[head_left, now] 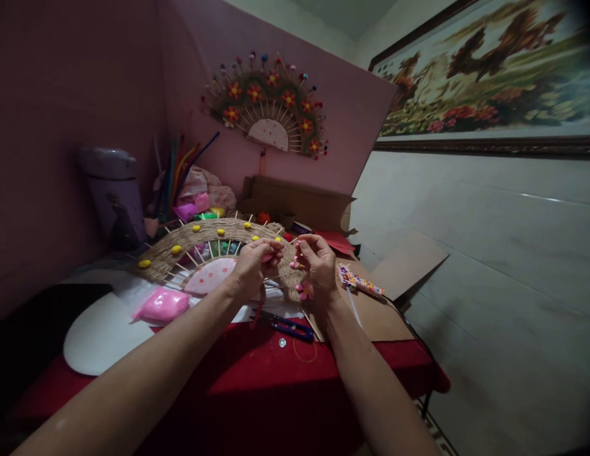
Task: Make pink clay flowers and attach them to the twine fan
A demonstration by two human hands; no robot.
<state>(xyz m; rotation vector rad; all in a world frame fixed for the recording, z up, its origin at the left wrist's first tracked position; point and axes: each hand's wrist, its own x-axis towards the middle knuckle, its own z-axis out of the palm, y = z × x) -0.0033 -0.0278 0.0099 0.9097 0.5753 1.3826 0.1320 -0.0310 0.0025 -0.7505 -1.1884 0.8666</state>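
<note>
Right of centre, a small pink piece (298, 243) is pinched by the right hand (322, 263); the left hand (254, 269) is closed, contents unclear. Beyond, the woven fan (199, 239) is stretched left to right, its right end lying nearer the right hand.

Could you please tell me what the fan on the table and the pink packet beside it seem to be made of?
The fan looks like matte twine over thin, probably wooden sticks, judging by its fibrous strands. The pink packet seems to be glossy clear plastic around something pink, given its bright highlights.
</note>
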